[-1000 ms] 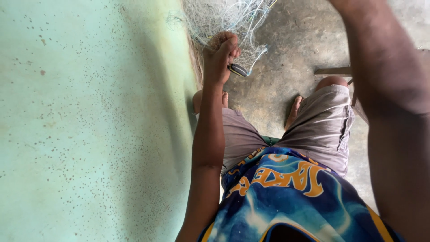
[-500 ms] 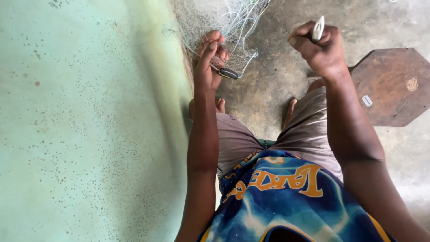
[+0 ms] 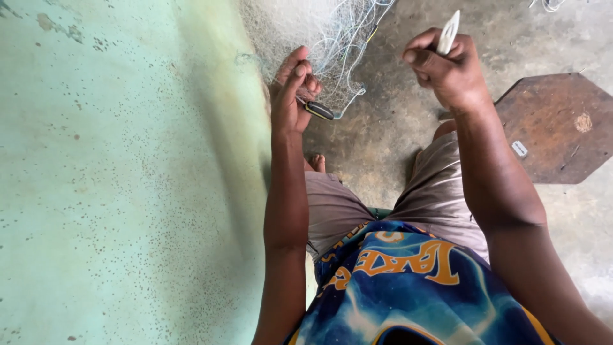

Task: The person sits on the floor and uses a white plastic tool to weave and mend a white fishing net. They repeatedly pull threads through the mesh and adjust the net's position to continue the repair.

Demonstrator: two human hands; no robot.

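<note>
Fishing net (image 3: 332, 32) cut off at top edge, feet mostly hidden by shorts (image 3: 383, 204), wooden board (image 3: 562, 128) cropped right

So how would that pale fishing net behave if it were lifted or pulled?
The net is probably floppy: it hangs in loose, tangled strands past the left hand. It looks light for its size, being thin, see-through mesh. It may snag rather than slide, since loops already trail around the small dark object in that hand's grip.

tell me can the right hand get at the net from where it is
Probably yes: the right hand, shut on a white netting needle, is raised beside the net with only bare floor between.
</note>
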